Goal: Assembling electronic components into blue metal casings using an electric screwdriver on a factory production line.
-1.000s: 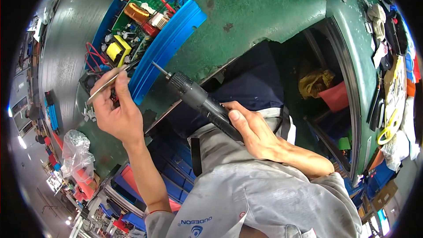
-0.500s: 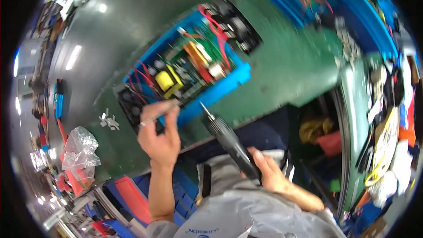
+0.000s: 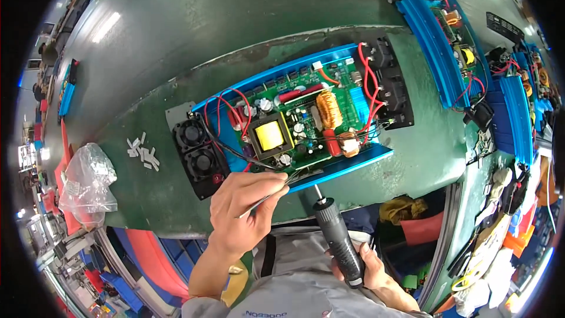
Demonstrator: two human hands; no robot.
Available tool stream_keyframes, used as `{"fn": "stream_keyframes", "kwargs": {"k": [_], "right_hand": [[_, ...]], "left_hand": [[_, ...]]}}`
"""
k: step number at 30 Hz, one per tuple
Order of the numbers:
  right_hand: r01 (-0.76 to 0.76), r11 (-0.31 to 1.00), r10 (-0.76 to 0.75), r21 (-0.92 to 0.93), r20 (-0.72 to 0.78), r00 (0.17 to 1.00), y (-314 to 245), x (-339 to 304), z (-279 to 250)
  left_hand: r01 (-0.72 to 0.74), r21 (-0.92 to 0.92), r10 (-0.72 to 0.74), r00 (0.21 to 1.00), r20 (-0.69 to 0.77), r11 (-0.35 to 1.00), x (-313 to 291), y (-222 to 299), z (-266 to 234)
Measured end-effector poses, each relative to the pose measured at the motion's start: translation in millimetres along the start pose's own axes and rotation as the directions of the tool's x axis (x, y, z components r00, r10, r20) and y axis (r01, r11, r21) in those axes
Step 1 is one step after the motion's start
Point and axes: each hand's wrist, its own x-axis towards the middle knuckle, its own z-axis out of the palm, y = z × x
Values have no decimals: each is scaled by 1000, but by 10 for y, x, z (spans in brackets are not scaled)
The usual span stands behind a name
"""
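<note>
Blue metal case [image 3: 353, 169] is sitting open in the head view, green circuit board [image 3: 359, 112] showing inside it, so I'll use that as the landmark. Left hand [image 3: 244, 209] is at the case's near edge, toward its left end, back of the hand up, wrist bent, thumb and fingers pinching a thin metal tool [image 3: 253, 208], tweezers by the look of it. Right hand [image 3: 374, 265] is below the near side of the case, curled round the back end of a black screwdriver [image 3: 335, 229], thumb along one side, bit pointing up at the near wall.

Stuff I can't make out: the tool's tips get lost against the dark board edge, so no clue if they're gripping anything. Can't tell if the bit touches the wall either. Right palm's hidden behind the driver body, and the left fingers cover a bit of the case's near corner.
</note>
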Motion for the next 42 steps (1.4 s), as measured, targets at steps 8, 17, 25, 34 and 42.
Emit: {"fn": "stream_keyframes", "kwargs": {"k": [8, 17, 25, 34, 42], "right_hand": [[-59, 990, 54, 128, 47, 997, 77, -32, -71], [-40, 967, 96, 252, -213, 972, 227, 45, 127], [145, 985, -166, -91, -290, 943, 98, -99, 229], [42, 997, -52, -59, -183, 982, -26, -51, 273], [-16, 982, -12, -190, -147, 989, 46, -48, 77]], "left_hand": [[-60, -49, 61, 998, 21, 997, 91, -39, 58], [-76, 97, 73, 997, 37, 992, 107, 99, -150], [-91, 1, 91, 995, 31, 996, 53, 139, -75], [-106, 359, 102, 994, 30, 927, 27, 300, -455], [256, 386, -313, 946, 91, 886, -26, 209, -223]]}}
